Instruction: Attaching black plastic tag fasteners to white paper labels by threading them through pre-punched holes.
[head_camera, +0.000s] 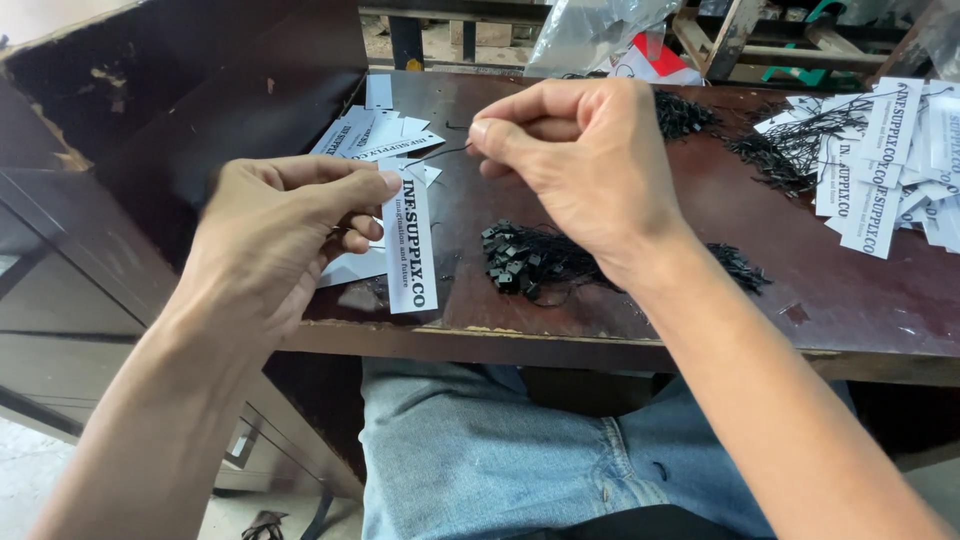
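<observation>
Left hand (275, 235) pinching white paper tag (408, 245); right hand (580, 160) apparently pinched on black string (440, 153).

Both forearms are bare from the elbow down, with no sleeve, watch, bracelet or ring to be seen. The left hand (275, 235) and the right hand (585, 160) wear no gloves, and the fingernails are short and unpainted. Below the near edge of the table (640, 345), the lap is covered by light blue jeans (470, 450), faded, with a seam and soft folds across the thighs.
</observation>
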